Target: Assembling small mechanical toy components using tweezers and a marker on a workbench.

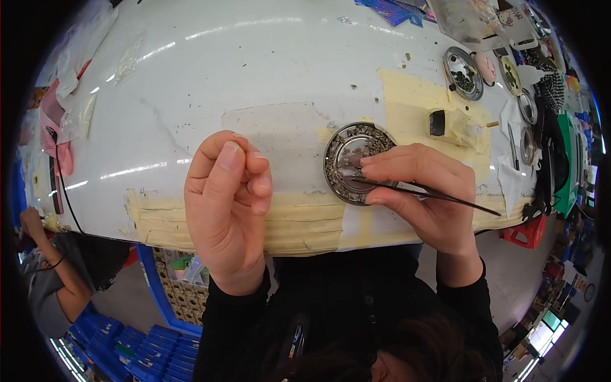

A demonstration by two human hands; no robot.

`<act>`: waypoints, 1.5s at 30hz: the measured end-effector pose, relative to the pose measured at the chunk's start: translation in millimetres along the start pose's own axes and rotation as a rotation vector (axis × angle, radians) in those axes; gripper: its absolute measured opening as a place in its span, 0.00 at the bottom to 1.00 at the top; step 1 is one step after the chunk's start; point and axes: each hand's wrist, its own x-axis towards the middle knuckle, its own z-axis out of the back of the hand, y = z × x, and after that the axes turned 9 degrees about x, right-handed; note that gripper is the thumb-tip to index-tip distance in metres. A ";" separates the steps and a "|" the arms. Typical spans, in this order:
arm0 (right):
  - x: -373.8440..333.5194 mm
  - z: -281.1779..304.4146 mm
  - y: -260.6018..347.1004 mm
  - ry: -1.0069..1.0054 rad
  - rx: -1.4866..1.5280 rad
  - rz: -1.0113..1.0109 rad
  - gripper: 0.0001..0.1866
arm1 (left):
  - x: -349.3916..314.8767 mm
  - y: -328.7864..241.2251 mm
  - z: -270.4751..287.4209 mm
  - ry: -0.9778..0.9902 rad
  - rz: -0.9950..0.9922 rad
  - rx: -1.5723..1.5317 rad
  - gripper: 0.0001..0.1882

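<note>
My right hand (439, 191) grips a pair of dark tweezers (461, 202) between thumb and fingers. The tweezer tips reach into a round metal dish (329, 175) on the table's near side. Small metallic parts (380, 139) lie heaped round the inside of the dish, with several more scattered at its middle. To the left of the dish, my left hand (223, 207) is raised above the table edge, palm side up. Its fingers curl in and the thumb presses near the index finger. Whatever may be between those fingertips is too small to make out.
Yellow tape (305, 223) covers the white table's near edge. At right stand a black block (437, 123) in yellow wrapping and a metal dish (463, 73) with dark green bits. Another person's arm (67, 280) shows at left, above blue trays (159, 350).
</note>
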 end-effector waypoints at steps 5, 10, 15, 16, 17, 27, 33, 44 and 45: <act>3.2 -1.5 2.7 -0.010 -0.081 0.072 0.13 | -4.2 -1.6 -2.9 -0.019 0.010 0.073 0.06; 0.7 -2.5 4.6 -0.003 -0.108 0.084 0.13 | -5.2 -1.5 -2.8 -0.003 0.016 0.190 0.07; 0.0 -1.8 4.1 -0.011 -0.126 0.114 0.13 | -3.6 -1.8 -8.3 0.045 0.067 0.201 0.08; -0.7 -1.9 4.8 -0.016 -0.125 0.112 0.13 | -4.3 -2.2 -8.8 0.050 0.071 0.207 0.08; -1.5 -1.8 5.4 -0.021 -0.124 0.109 0.13 | -4.7 -2.5 -9.6 0.056 0.077 0.212 0.08; -2.3 -0.2 3.2 -0.020 -0.087 0.148 0.10 | -5.2 2.6 -15.0 0.138 0.047 0.286 0.07; -2.9 -3.1 2.1 0.018 -0.115 0.142 0.10 | -6.7 1.3 -17.0 0.120 0.025 0.337 0.07; 0.2 -8.1 -2.1 0.042 -0.144 0.179 0.10 | -5.9 2.3 -12.3 0.140 0.017 0.284 0.07; 0.2 -8.1 -2.4 0.037 -0.143 0.179 0.10 | -6.2 2.4 -12.3 0.138 0.016 0.286 0.07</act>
